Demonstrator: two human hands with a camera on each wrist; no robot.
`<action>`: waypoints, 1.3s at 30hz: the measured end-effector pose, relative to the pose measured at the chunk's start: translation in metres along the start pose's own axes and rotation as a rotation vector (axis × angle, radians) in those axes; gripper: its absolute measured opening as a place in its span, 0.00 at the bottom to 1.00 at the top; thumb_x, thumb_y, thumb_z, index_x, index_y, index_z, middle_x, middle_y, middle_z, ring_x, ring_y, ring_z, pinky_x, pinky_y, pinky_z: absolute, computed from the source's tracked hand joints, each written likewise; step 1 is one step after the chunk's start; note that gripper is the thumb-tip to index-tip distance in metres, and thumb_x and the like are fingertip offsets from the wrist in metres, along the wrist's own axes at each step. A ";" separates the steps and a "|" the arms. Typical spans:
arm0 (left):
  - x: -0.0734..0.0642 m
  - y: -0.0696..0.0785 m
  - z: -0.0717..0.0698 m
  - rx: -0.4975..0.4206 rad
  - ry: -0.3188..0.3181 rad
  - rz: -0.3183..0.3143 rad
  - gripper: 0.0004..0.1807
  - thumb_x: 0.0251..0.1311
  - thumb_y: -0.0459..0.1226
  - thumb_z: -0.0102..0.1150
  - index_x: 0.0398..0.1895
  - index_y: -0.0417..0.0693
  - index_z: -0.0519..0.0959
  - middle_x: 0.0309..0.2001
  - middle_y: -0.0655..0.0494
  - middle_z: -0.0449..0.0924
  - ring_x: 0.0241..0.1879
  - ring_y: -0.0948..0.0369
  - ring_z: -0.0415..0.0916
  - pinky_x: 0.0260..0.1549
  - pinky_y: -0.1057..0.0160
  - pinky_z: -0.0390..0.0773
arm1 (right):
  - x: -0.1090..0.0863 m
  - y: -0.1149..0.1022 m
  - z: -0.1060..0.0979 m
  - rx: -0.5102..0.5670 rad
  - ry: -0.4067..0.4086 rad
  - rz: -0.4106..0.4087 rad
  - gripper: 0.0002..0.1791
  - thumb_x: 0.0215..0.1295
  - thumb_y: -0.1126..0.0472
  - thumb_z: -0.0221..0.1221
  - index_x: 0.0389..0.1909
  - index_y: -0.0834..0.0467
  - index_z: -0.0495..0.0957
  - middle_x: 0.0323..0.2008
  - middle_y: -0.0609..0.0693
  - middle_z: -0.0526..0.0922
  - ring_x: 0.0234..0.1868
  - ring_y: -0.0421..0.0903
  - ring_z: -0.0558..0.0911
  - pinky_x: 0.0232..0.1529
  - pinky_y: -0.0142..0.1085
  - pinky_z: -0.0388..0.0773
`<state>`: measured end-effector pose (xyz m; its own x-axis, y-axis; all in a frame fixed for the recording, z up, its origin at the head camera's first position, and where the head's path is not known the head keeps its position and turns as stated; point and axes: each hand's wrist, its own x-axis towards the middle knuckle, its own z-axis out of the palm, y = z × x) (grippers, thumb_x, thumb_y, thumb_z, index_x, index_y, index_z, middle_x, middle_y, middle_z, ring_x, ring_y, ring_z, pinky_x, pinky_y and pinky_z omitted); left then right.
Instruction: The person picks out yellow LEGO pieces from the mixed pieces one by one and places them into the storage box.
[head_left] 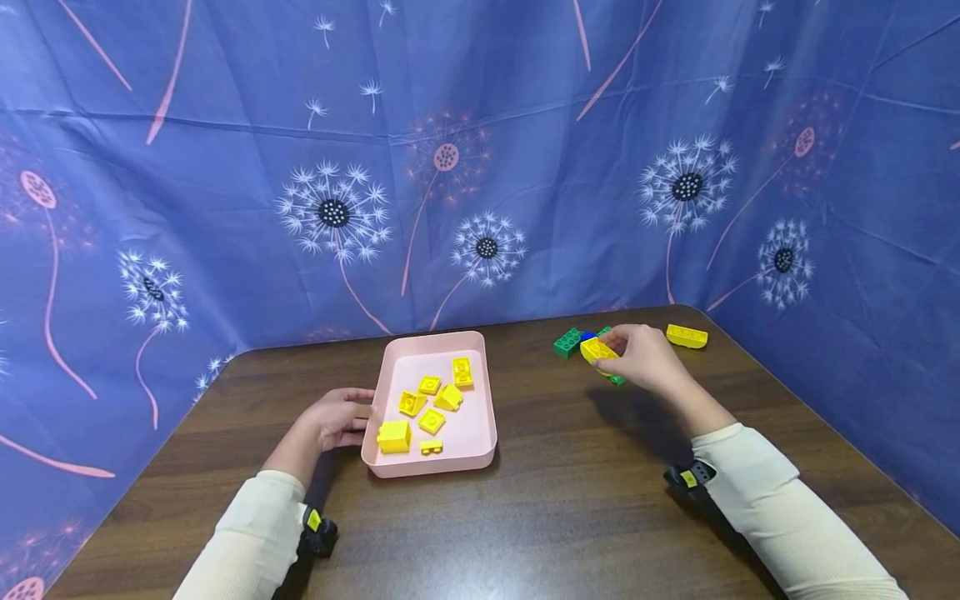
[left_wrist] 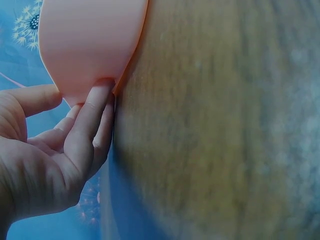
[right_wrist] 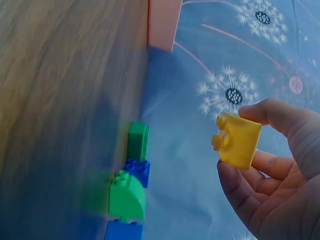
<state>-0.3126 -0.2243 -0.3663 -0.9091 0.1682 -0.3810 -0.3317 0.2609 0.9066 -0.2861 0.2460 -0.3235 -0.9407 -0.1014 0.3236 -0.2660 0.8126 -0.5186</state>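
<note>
My right hand (head_left: 643,354) pinches a yellow toy building block (right_wrist: 239,141) between thumb and fingertips, its studs facing away from the palm. In the head view the block overlaps a small group of blocks: a green one (head_left: 567,342), a blue one (head_left: 588,336) and others partly hidden behind the hand. My left hand (head_left: 339,419) touches the left wall of a pink tray (head_left: 491,417), fingers extended against it and thumb tip at its rim in the left wrist view. Inside the tray lie several yellow blocks (head_left: 448,397).
Another yellow block (head_left: 686,337) lies to the right of my right hand on the brown wooden table (head_left: 570,517). Behind the table hangs a blue curtain (head_left: 525,150) with dandelion prints, also running along the right side. The right wrist view shows green and blue blocks in a row.
</note>
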 end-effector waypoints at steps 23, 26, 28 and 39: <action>0.000 0.000 0.000 0.002 0.011 -0.001 0.31 0.63 0.29 0.53 0.70 0.35 0.59 0.55 0.36 0.73 0.39 0.57 0.80 0.45 0.49 0.81 | 0.006 -0.051 0.025 0.029 -0.105 -0.161 0.20 0.49 0.60 0.71 0.44 0.65 0.82 0.33 0.51 0.83 0.31 0.45 0.79 0.33 0.39 0.79; 0.001 -0.001 0.000 0.000 0.014 -0.002 0.31 0.63 0.29 0.53 0.69 0.35 0.59 0.54 0.37 0.74 0.39 0.57 0.81 0.44 0.49 0.81 | 0.007 -0.058 0.028 0.039 -0.112 -0.175 0.20 0.49 0.60 0.71 0.44 0.64 0.83 0.34 0.51 0.84 0.31 0.45 0.79 0.32 0.38 0.79; 0.001 -0.001 0.000 0.001 0.016 -0.006 0.31 0.63 0.29 0.53 0.69 0.35 0.59 0.53 0.38 0.74 0.39 0.57 0.80 0.44 0.49 0.81 | 0.009 -0.064 0.030 0.048 -0.116 -0.196 0.20 0.48 0.59 0.72 0.43 0.63 0.83 0.34 0.51 0.84 0.30 0.45 0.80 0.31 0.38 0.79; 0.001 -0.001 -0.001 -0.004 0.017 -0.005 0.30 0.63 0.28 0.53 0.69 0.35 0.59 0.52 0.38 0.75 0.39 0.56 0.80 0.45 0.48 0.81 | 0.015 -0.092 0.048 0.066 -0.170 -0.252 0.21 0.48 0.59 0.72 0.43 0.63 0.83 0.34 0.50 0.84 0.33 0.45 0.81 0.37 0.38 0.81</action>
<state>-0.3135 -0.2253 -0.3672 -0.9115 0.1512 -0.3824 -0.3372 0.2576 0.9055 -0.2861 0.1425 -0.3090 -0.8638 -0.3942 0.3139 -0.5030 0.7113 -0.4909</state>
